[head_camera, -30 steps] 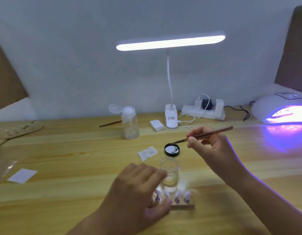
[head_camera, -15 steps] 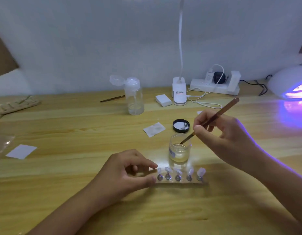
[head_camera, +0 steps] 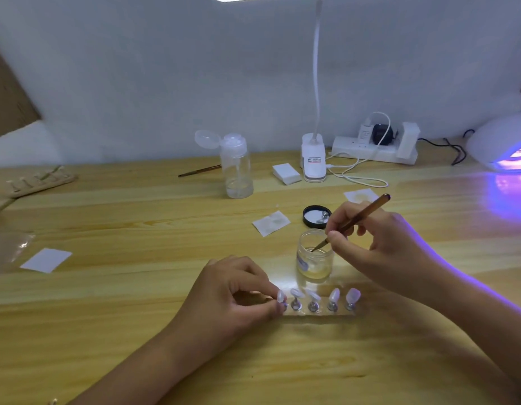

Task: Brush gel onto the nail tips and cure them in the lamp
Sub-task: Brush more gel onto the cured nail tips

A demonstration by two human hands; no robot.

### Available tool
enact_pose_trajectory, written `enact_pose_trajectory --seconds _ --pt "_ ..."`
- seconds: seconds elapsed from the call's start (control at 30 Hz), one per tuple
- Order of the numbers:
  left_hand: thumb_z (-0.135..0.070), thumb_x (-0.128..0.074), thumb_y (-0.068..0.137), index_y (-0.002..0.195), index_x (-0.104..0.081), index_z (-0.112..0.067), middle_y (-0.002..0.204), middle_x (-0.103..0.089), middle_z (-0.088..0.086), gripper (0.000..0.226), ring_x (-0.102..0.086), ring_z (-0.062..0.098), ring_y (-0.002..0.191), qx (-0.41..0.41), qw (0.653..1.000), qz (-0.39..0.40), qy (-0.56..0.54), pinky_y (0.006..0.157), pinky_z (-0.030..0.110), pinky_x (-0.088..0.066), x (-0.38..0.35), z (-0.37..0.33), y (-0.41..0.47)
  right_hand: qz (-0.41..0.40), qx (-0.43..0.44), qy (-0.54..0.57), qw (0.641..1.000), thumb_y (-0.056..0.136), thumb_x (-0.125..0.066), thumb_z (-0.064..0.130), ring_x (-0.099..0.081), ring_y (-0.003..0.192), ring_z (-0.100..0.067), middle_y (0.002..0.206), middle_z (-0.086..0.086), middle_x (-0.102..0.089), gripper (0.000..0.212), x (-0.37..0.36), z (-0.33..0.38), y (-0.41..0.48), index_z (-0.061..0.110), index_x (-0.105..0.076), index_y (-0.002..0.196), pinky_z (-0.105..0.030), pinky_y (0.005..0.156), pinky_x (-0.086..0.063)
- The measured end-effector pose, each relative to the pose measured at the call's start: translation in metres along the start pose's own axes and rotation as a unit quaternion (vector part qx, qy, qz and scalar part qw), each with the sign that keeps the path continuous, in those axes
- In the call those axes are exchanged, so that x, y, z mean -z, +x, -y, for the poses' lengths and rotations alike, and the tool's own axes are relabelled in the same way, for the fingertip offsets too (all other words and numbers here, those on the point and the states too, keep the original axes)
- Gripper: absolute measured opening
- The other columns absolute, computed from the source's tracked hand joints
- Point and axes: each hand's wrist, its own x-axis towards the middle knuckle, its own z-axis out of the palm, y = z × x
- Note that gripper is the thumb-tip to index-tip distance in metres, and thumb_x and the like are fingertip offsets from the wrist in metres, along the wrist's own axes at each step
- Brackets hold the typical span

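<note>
Loading gel seems the step in hand: the right hand, its grip pinching a slim brown-handled brush, dips the bristles into the small clear glass gel jar. The brush's long axis slants from handle end, upper right, down-left into the jar. Just in front, five pale translucent nail tips stand in a left-to-right row; the left hand pinches its left end. Brushing and curing in the white domed lamp, glowing violet at far right, likely remain.
</note>
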Motion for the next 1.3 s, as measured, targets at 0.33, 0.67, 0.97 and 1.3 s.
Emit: enact_pose_trajectory --seconds 0.33,0.67,0.97,1.3 --pt "-0.034 -0.076 0.074 0.075 -0.074 -0.031 0.071 -0.068 -0.02 0.003 -0.056 -0.004 0.068 -0.115 0.981 -0.052 0.146 0.073 0.025 -0.039 0.0 -0.006 -0.005 -0.032 -0.003 0.012 0.999 0.084 -0.063 0.021 -0.055 0.079 -0.008 0.072 0.005 -0.063 0.01 0.001 0.002 -0.001 0.028 -0.062 0.076 -0.022 0.065 -0.042" --pt "-0.024 -0.073 0.074 0.072 -0.075 -0.033 0.075 -0.074 -0.009 0.009 -0.063 0.005 0.064 0.037 0.993 -0.07 -0.088 0.057 0.025 -0.042 0.002 -0.006 -0.005 -0.099 -0.003 0.047 0.994 0.074 -0.058 0.019 -0.049 0.071 -0.011 0.065 0.003 -0.055 0.01 0.006 0.01 -0.003 0.026 -0.058 0.066 -0.021 0.061 -0.038" --pt "-0.027 -0.074 0.072 0.074 -0.079 -0.035 0.066 -0.067 -0.01 0.009 -0.042 0.0 0.05 0.09 0.982 -0.065 -0.152 0.051 0.014 -0.034 0.006 -0.001 -0.001 -0.2 0.051 0.084 0.975 0.075 -0.052 0.025 -0.053 0.07 -0.014 0.068 0.003 -0.057 0.01 0.0 0.02 -0.009 0.018 -0.058 0.071 -0.021 0.069 -0.041" --pt "-0.01 -0.079 0.081 0.079 -0.08 -0.032 0.073 -0.071 -0.011 0.022 -0.05 -0.003 0.054 0.093 0.983 -0.057 -0.148 0.054 0.013 -0.037 0.01 0.004 0.002 -0.167 0.2 0.04 0.965 0.083 -0.059 0.015 -0.057 0.094 -0.008 0.086 0.017 -0.058 0.014 -0.051 0.023 -0.032 0.007 -0.071 0.081 -0.033 0.081 -0.045"
